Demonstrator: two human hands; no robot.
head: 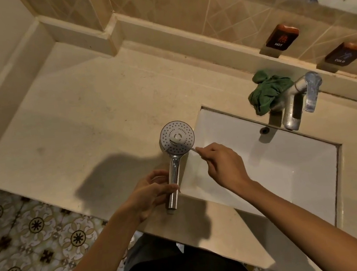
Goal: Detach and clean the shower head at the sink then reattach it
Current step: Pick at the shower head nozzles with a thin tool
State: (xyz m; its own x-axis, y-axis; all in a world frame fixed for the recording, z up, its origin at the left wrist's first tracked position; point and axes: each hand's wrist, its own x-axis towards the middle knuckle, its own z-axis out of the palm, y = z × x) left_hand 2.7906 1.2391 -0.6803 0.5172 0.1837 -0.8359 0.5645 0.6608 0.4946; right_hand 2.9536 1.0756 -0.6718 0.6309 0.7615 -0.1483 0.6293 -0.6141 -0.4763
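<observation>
Both arms are reaching out from the bottom, closest to us. Beyond them the counter (91,106) is spreading wide, with the white sink (269,168) set into it on the right and the tap (292,105) hanging over its far edge. A green cloth (268,93) is lying just beside the tap.

The shower head (177,140) is sitting over the counter, right at the sink's left edge — its holed face is looking up, its long handle is pointing back toward the person. The left hand (155,191) is wrapping its fingers round the handle. The right hand (220,164) is nearer the face, fingers pinching a thin brush (194,149) — I think a toothbrush — whose tip is lying across the face, to the hand's left. Scrubbing looks half done.
</observation>
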